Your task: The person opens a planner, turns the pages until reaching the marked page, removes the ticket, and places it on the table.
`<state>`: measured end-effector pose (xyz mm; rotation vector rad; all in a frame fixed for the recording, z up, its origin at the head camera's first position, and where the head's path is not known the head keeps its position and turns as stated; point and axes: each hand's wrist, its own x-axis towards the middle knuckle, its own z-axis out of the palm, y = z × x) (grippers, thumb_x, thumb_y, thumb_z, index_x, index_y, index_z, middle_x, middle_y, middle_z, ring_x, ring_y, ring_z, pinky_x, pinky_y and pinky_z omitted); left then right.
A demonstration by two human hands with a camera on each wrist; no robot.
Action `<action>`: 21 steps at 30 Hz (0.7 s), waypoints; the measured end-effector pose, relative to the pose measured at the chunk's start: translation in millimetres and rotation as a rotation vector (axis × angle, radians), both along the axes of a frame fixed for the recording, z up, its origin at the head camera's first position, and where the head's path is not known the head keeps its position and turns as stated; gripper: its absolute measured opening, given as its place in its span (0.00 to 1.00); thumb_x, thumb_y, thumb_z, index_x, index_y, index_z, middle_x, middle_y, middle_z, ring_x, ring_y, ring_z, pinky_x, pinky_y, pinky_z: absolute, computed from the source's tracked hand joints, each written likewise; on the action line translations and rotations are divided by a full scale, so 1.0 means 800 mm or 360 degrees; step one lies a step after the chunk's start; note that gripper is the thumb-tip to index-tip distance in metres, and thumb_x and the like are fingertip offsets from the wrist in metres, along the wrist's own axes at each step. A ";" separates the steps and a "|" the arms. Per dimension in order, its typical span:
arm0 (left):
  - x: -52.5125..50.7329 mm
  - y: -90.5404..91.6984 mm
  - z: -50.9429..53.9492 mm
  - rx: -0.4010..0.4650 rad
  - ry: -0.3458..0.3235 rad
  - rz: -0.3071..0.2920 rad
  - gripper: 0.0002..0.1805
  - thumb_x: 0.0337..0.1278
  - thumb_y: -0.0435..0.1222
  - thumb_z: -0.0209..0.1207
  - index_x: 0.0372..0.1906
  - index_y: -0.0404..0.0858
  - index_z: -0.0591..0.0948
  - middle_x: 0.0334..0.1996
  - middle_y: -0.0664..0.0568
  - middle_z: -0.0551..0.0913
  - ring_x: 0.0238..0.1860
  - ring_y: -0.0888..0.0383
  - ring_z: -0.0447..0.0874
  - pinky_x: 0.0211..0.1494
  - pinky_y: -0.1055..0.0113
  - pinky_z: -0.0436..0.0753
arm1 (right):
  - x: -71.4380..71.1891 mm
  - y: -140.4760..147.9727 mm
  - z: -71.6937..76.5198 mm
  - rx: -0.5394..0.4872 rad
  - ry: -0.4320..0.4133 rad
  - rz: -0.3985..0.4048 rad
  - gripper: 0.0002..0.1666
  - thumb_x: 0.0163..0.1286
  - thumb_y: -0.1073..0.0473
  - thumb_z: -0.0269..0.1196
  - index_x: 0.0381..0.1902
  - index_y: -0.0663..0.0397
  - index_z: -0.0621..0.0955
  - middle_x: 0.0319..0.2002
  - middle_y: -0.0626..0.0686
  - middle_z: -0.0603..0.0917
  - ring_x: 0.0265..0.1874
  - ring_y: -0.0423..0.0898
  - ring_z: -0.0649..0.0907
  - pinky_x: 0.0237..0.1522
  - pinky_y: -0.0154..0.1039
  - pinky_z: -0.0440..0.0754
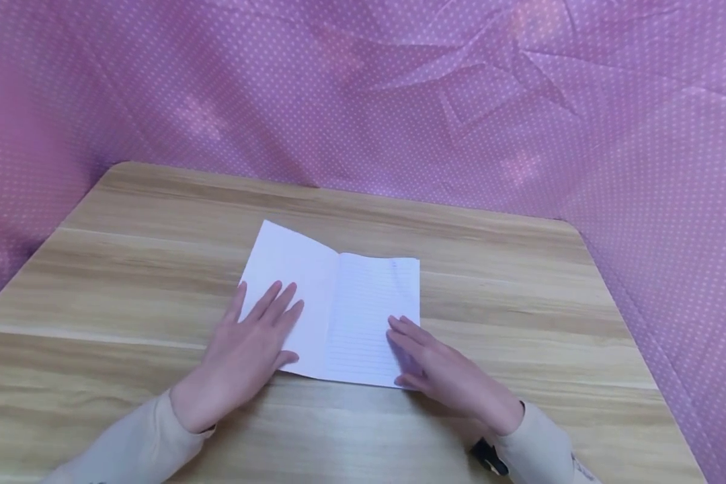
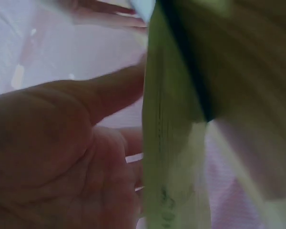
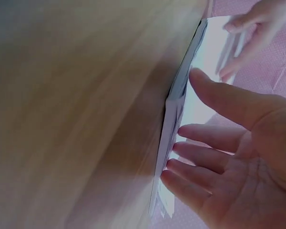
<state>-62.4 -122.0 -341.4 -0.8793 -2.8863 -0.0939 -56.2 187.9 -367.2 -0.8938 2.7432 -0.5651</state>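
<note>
Head view cuts off the near edge of the counter (image 1: 339,437). Next, the left hand (image 1: 248,349), spread wide, lies over the left page (image 1: 299,265); the right hand (image 1: 438,370), narrower, over the right page (image 1: 369,312); neither grips. Their open notebook (image 1: 337,302) lies mid-counter, equally near both, spine running toward the far edge. Left wrist view is blurred; I cannot tell how firmly they press.

No words, brands or numbers can be read. A faint mark (image 1: 394,265) near the top of the notebook (image 1: 335,316)'s ruled right page (image 1: 369,312) is too small to make out; dark marks (image 2: 167,210) on a pale yellowish strip (image 2: 174,148) in the left wrist view are illegible.
</note>
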 end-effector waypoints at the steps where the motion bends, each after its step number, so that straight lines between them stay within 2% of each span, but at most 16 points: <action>1: -0.001 -0.001 -0.005 0.0022 -0.0051 -0.0002 0.38 0.53 0.48 0.68 0.67 0.34 0.72 0.71 0.40 0.66 0.72 0.43 0.60 0.71 0.36 0.49 | 0.001 0.002 0.000 0.0007 0.0009 -0.0009 0.41 0.63 0.55 0.70 0.68 0.66 0.69 0.73 0.61 0.62 0.72 0.57 0.62 0.66 0.51 0.64; 6: -0.005 -0.004 -0.020 0.0074 -0.0264 0.0013 0.39 0.60 0.50 0.62 0.72 0.35 0.66 0.74 0.41 0.60 0.73 0.41 0.57 0.69 0.34 0.54 | 0.008 0.010 -0.001 0.0056 0.0036 -0.0028 0.45 0.60 0.53 0.72 0.69 0.67 0.67 0.73 0.62 0.61 0.72 0.58 0.61 0.65 0.52 0.66; 11: -0.008 -0.006 -0.026 0.0129 -0.0478 0.0044 0.38 0.65 0.49 0.59 0.73 0.35 0.63 0.75 0.40 0.57 0.73 0.39 0.55 0.66 0.32 0.57 | 0.010 0.011 -0.002 0.0110 0.0045 -0.0025 0.46 0.61 0.52 0.72 0.70 0.66 0.67 0.74 0.61 0.60 0.72 0.57 0.61 0.65 0.51 0.67; 13: -0.009 -0.007 -0.028 0.0138 -0.0516 0.0048 0.38 0.66 0.49 0.58 0.74 0.35 0.63 0.75 0.40 0.57 0.73 0.39 0.55 0.66 0.32 0.57 | 0.010 0.011 -0.002 0.0124 0.0043 -0.0034 0.46 0.60 0.51 0.72 0.70 0.65 0.67 0.74 0.61 0.60 0.72 0.56 0.60 0.65 0.50 0.67; 21: -0.011 -0.008 -0.034 0.0145 -0.0536 0.0050 0.39 0.65 0.49 0.59 0.74 0.34 0.62 0.75 0.39 0.56 0.74 0.38 0.54 0.66 0.32 0.57 | 0.012 0.010 0.000 0.0125 0.0038 -0.0029 0.47 0.61 0.51 0.71 0.71 0.66 0.66 0.74 0.61 0.59 0.72 0.57 0.60 0.65 0.51 0.67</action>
